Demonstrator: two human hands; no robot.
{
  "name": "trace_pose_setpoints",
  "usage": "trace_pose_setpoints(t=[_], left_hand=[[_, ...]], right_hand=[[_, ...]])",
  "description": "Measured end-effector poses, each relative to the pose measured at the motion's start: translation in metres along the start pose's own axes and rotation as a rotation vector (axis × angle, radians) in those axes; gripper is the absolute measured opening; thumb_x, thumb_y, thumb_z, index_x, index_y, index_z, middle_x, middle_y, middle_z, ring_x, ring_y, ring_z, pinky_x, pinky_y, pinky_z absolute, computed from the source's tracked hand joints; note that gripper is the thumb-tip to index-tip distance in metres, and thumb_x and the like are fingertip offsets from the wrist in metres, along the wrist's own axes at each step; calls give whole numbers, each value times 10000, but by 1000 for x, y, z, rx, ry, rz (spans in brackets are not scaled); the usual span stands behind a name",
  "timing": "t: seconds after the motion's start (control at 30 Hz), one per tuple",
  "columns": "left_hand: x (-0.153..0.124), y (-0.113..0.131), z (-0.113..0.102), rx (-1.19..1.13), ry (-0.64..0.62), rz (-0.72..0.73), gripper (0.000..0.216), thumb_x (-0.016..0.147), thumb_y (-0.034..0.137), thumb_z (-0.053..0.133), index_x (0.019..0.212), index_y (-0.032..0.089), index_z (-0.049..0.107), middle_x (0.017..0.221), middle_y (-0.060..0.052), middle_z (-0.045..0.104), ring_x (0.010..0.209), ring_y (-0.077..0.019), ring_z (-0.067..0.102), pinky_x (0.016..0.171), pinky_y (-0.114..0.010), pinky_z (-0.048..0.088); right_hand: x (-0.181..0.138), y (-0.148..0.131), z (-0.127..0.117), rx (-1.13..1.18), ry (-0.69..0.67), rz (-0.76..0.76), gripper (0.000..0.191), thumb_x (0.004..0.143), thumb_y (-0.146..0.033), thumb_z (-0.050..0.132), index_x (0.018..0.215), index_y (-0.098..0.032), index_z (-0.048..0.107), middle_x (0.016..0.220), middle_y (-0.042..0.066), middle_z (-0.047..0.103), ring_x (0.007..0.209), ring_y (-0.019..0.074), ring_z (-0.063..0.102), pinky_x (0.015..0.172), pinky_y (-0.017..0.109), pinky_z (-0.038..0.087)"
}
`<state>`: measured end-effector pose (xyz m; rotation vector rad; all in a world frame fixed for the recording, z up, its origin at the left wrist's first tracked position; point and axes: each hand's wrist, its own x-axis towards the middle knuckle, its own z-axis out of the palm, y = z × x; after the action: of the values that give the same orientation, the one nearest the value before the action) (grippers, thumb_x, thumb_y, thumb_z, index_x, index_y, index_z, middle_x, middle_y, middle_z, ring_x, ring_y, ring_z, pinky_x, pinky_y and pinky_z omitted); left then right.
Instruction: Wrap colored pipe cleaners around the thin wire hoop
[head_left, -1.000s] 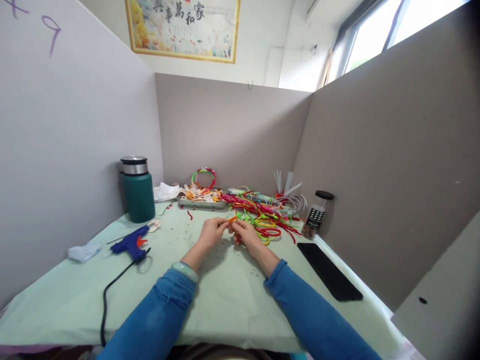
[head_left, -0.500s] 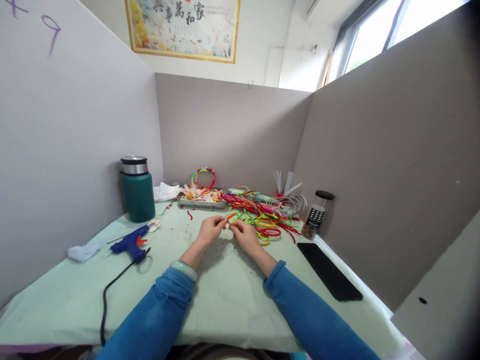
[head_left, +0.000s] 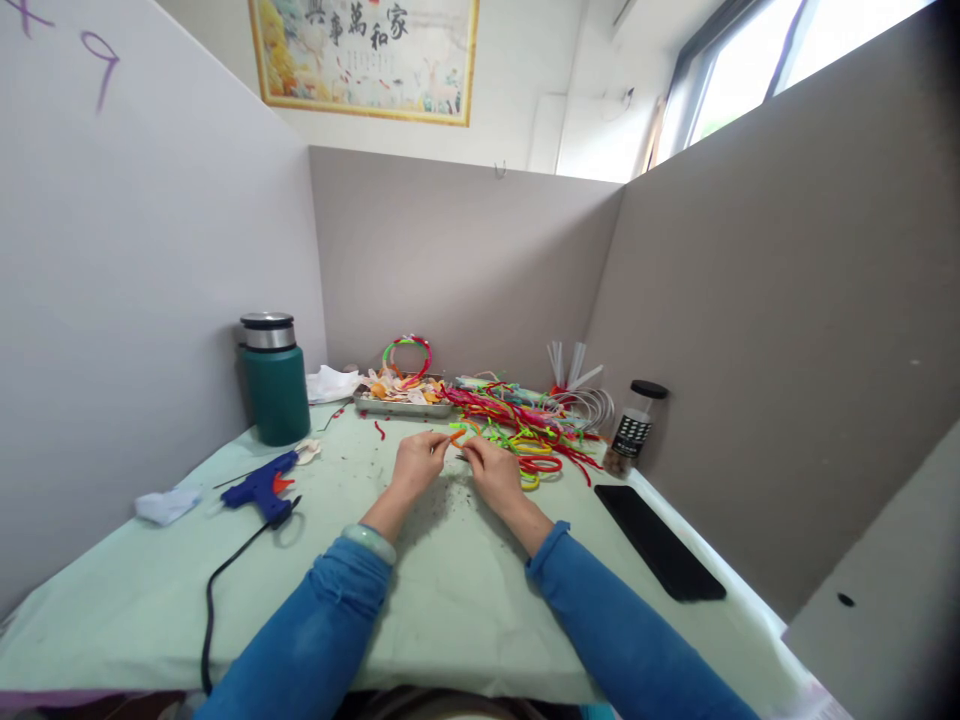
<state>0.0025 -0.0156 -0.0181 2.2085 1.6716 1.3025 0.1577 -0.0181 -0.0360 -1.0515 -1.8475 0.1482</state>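
Above the middle of the table, my left hand [head_left: 420, 464] pinches one end of a short orange pipe cleaner [head_left: 457, 436]. Facing it, my right hand [head_left: 491, 474] has its thumb and fingers closed on the other side of the same bent piece. A small dark tip shows by the right fingertips; I cannot tell what it is. Just beyond the right hand lie red-handled scissors [head_left: 541, 464] and a heap of coloured pipe cleaners [head_left: 510, 405], mostly red, yellow and green.
At the left are a blue glue gun [head_left: 262, 488] with its cord, a green flask [head_left: 276, 385] and a white cloth [head_left: 167, 505]. A metal tray [head_left: 405, 408] of petal-like pieces stands behind. At the right are a jar [head_left: 634, 432] and a black phone-like slab [head_left: 660, 545].
The orange pipe cleaner has shifted in my fingers, and its bend now shows lower and flatter between the hands. The fingertips have moved slightly apart.
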Motion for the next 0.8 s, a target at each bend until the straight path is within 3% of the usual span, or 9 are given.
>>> trace_pose_setpoints(t=[0.13,0.33,0.53,0.7,0.8], left_hand=[[0,-2,1,56,-29,34,235,797,234,505,893,202,717,888,-61,708,773,-155,600,718,-235,398],[-3,2,1,82,-148,71,210,772,244,519,776,221,727,776,-51,700,730,-156,578,676,-227,375],[-8,7,-1,62,-190,134,219,763,320,527,781,226,724,730,-41,687,656,-142,540,616,-218,338],[-5,5,1,38,-165,5,404,789,448,455,647,164,704,566,-20,625,547,-107,455,534,-209,277],[-2,3,0,-32,-117,-106,444,776,489,455,672,138,707,528,4,586,536,-101,452,506,-207,254]], right_hand=[[1,-3,-4,-152,-5,-71,208,885,-269,433,897,-242,639,885,55,622,789,184,556,691,258,356],[3,-4,-9,-299,-32,-151,221,900,-272,416,909,-237,634,901,63,595,769,171,537,674,249,344],[4,-4,-8,-320,-35,-181,212,892,-240,427,872,-230,638,867,64,594,770,174,535,683,254,347],[4,-6,-8,-154,-20,-147,232,879,-230,430,1046,-232,592,976,75,612,852,187,556,735,268,380],[5,-6,-7,-40,37,-21,252,871,-293,446,1082,-212,556,962,74,632,815,184,567,732,279,397]])
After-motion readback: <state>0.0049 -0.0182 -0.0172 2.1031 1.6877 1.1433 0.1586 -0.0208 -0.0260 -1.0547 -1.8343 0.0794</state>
